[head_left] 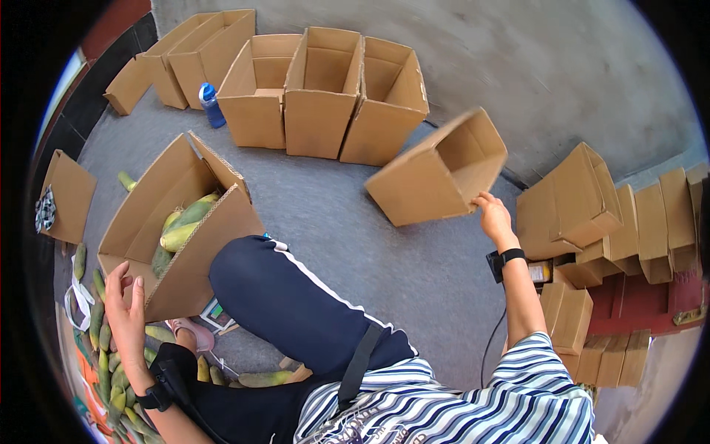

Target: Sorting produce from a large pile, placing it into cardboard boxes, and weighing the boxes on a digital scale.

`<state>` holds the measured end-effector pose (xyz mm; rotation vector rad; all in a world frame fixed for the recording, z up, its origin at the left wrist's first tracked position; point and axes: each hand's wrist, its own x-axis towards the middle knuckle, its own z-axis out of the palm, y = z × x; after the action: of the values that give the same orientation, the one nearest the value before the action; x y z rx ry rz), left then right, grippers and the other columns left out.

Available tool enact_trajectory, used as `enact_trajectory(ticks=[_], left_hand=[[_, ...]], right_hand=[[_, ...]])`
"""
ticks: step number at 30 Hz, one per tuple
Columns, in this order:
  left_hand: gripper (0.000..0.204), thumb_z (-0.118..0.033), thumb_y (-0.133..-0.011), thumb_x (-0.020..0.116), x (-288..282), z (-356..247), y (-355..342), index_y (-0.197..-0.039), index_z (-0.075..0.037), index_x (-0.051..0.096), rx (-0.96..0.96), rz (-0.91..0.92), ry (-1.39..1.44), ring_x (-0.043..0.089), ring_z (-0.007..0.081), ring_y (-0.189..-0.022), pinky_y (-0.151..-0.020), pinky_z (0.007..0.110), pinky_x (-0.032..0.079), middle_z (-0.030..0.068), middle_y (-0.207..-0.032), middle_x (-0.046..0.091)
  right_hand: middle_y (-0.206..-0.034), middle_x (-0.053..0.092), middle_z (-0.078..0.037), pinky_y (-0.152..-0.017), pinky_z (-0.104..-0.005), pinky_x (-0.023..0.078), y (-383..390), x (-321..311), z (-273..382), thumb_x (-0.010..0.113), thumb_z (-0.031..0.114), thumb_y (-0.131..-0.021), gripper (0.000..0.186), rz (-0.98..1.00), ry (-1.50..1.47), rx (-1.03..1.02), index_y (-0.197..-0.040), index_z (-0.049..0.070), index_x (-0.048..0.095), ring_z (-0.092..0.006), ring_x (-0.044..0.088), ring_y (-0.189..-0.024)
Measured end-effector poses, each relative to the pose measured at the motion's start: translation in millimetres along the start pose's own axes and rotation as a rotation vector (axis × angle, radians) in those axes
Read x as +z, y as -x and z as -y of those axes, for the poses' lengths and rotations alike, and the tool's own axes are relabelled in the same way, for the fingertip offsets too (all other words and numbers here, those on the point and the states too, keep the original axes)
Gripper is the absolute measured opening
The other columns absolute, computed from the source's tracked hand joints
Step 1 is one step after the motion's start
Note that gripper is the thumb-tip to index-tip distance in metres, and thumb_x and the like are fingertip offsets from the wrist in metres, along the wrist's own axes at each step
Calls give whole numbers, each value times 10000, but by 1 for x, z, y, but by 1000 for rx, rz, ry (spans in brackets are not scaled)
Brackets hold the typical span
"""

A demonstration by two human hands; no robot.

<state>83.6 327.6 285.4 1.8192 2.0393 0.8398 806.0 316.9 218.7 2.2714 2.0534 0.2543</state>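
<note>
My right hand (494, 218) grips the rim of an empty cardboard box (421, 181) at its near right corner. That box is tilted, its open side turned up and right, and looks slightly blurred. My left hand (124, 300) is at the near left corner of another open cardboard box (211, 240), fingers stretched and apart. I cannot tell whether it touches the cardboard. Several large green-yellow cucumbers (191, 220) lie inside this box, which stands beside my bent knee.
Open cardboard boxes (322, 122) stand along the wall, with a blue bottle (211, 106) in front. More cartons (569, 200) are stacked at the right. A pile of cucumbers (117, 385) lies at lower left. A dark cable (489, 340) runs over the floor near my right arm.
</note>
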Motion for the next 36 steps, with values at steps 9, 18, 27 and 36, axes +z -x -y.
enact_trajectory(ticks=[9,18,27,36], left_hand=[[328,-107,-921,621,0,2,2,-1221,5,553,-15,-12,-43,594,238,-1009,-922,345,452,123,-1127,605],[337,-74,-908,628,-1,7,5,-1225,8,547,21,-32,-155,587,229,-1017,-914,337,464,118,-1141,590],[375,-103,-862,664,-6,2,8,-1204,1,553,-11,-55,-208,584,363,-1099,-951,406,465,197,-1197,580],[391,-213,-884,673,-27,73,3,-1159,36,548,-189,-217,-324,545,401,-1143,-990,434,428,238,-1181,566]], right_hand=[[-1215,621,-200,-981,-432,471,-66,0,93,627,170,-852,285,-28,-184,35,-1099,27,629,-351,579,-1160],[-880,646,-151,-786,-465,516,-117,39,43,630,79,-803,136,-157,-112,-209,-911,65,548,-349,643,-897],[-927,637,-196,-794,-479,491,-163,48,5,619,56,-814,132,-153,-179,-157,-925,39,548,-395,615,-928],[-1064,645,-145,-858,-401,506,-174,-37,188,628,151,-917,190,-164,-467,-388,-1068,38,613,-322,627,-1004]])
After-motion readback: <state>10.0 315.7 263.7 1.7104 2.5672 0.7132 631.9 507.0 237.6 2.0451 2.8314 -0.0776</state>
